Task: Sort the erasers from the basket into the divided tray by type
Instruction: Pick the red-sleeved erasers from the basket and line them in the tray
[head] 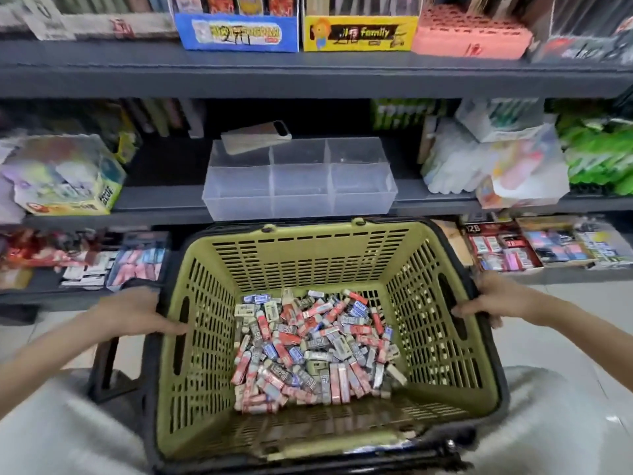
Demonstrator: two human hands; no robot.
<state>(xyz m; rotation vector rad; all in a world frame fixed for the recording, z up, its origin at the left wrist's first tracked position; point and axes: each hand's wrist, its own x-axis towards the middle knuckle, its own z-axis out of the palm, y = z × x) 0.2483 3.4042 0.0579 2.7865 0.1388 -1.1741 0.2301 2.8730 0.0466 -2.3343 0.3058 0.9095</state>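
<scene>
An olive-green shopping basket point(308, 255) with a black rim sits on my lap below the shelves. Its floor is covered by a heap of erasers point(315, 351) in red, blue and grey wrappers. My left hand point(137, 313) grips the basket's left rim, with the fingers curled over the edge near the handle slot. My right hand point(493, 299) grips the right rim the same way. A clear plastic divided tray point(298, 200) with several compartments stands on the grey shelf just beyond the basket, and no erasers show in it.
A phone point(255, 137) lies on the tray's back left corner. Stationery packs fill the shelf on both sides of the tray and the lower shelf point(534, 248). Coloured display boxes point(356, 32) line the top shelf. A stool point(113, 371) stands at lower left.
</scene>
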